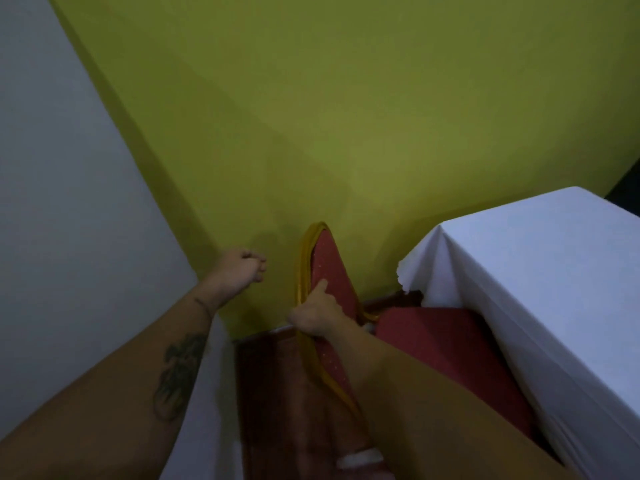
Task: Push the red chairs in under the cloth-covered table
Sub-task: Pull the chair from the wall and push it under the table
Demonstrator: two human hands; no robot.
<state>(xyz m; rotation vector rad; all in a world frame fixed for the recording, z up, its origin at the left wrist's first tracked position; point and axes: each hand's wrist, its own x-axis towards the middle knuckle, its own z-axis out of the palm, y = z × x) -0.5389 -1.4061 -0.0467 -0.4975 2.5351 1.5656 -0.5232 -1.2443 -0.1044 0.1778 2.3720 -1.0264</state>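
A red chair (330, 268) with a gold metal frame stands in front of me, its backrest upright and its red seat (443, 344) partly under the white cloth of the table (540, 271) on the right. My right hand (317, 315) grips the top edge of the backrest, forefinger lying on the red padding. To the left of the chair, my left hand (240, 268) hovers in the air near the wall, fingers curled in with nothing in them.
A yellow-green wall (346, 116) is close behind the chair, and a white wall (62, 202) closes the left side. Dark red-brown floor (277, 393) and a wooden skirting board show below. The tablecloth hangs down over the chair seat.
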